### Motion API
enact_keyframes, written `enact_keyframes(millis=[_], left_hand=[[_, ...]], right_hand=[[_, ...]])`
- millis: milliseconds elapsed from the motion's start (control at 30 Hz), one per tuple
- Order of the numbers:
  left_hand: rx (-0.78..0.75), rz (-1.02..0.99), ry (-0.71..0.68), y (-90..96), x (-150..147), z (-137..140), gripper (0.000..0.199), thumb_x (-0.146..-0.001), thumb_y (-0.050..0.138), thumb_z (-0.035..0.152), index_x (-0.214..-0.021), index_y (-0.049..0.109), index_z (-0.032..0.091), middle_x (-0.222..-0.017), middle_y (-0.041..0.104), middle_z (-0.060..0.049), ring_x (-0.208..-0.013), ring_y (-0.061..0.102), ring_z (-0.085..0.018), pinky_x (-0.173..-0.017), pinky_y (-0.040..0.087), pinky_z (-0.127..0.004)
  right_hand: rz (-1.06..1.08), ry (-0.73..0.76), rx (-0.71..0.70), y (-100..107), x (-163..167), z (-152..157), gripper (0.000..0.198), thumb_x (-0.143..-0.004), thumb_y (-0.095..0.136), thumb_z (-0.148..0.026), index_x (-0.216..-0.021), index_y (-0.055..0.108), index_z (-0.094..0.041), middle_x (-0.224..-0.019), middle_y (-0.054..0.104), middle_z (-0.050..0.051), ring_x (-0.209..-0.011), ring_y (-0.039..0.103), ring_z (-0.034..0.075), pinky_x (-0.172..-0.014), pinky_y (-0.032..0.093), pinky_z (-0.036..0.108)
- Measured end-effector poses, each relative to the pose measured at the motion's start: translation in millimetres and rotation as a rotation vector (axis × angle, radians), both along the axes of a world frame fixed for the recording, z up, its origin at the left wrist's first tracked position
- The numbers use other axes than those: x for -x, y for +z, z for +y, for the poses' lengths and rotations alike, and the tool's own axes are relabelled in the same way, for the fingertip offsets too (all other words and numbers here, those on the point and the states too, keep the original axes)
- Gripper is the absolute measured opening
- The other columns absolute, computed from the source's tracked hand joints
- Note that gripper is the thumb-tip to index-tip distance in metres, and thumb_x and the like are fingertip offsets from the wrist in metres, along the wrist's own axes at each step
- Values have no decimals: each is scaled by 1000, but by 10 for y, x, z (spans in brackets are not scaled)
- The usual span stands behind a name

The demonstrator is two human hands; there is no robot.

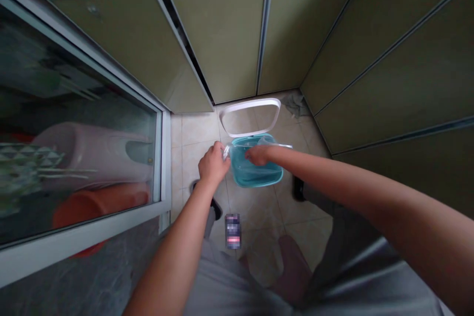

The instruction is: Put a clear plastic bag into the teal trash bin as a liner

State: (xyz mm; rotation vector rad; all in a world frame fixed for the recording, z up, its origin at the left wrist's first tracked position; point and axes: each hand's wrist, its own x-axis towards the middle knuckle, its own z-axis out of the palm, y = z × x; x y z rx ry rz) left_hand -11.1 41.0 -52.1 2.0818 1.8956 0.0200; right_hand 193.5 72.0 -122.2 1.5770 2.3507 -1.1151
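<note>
Below me on the tiled floor stands a teal trash bin (256, 181), its white rim frame (280, 108) tipped up at the far side. A clear plastic bag (239, 150) stretches across the bin's mouth. At the bin's left edge, my left hand (214, 162) is closed on a gathered part of that bag. My right hand (260, 155) reaches over the mouth from the right, its fingers drawn together at the bag's film. Part of the film lies around this hand, so its fingertips show poorly.
Tan cabinet panels (218, 29) rise ahead and to the right. On the left is a framed glass door (163, 158), with an orange bucket (99, 205) behind it. A grey cloth (295, 103) lies in the corner. A small blurred-out item (233, 231) shows near my feet.
</note>
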Motion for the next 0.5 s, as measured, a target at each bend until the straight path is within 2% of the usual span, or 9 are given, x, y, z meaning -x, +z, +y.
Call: enact_keyframes(millis=[100, 200, 267, 333, 400, 500], left_hand=[[-174, 35, -123, 43, -44, -201, 36, -90, 63, 17, -125, 60, 23, -120, 62, -12, -111, 55, -29, -91, 43, -37], [-191, 14, -336, -8, -134, -422, 36, -95, 51, 10, -124, 65, 26, -119, 62, -12, -117, 52, -28, -100, 40, -41], [-142, -10, -485, -118, -184, -534, 40, -96, 47, 9, -126, 66, 27, -123, 63, -11, -119, 52, -27, -104, 37, -43], [-69, -7, -576, -262, -202, -598, 45, -96, 46, 8, -133, 65, 26, -125, 64, -10, -120, 53, -26, -106, 35, -44], [1, 28, -587, -397, -186, -619, 46, -96, 49, 9, -137, 64, 23, -122, 66, -12, -118, 55, -27, -107, 34, -45], [56, 85, -560, -520, -132, -607, 37, -94, 56, 13, -129, 69, 19, -116, 69, -13, -116, 57, -29, -105, 34, -47]], right_hand=[[-163, 181, 48, 415, -307, -280, 39, -93, 58, -21, -129, 73, -18, -123, 74, 13, -111, 69, 30, -98, 52, 39], [-302, 154, 26, 618, -591, -618, 44, -95, 56, -27, -136, 69, -23, -127, 72, 14, -117, 67, 33, -98, 52, 43], [-336, 120, 28, 621, -738, -819, 45, -93, 59, -28, -137, 68, -25, -128, 71, 14, -118, 67, 33, -97, 52, 42], [-327, 79, 19, 550, -842, -974, 47, -92, 61, -29, -138, 67, -25, -129, 70, 14, -119, 67, 31, -98, 52, 39], [-306, 46, -10, 446, -907, -1077, 47, -91, 62, -29, -138, 66, -24, -132, 69, 14, -121, 66, 30, -99, 51, 37], [-279, 24, -61, 304, -948, -1149, 48, -90, 64, -27, -137, 66, -25, -135, 67, 12, -123, 64, 29, -100, 50, 35]])
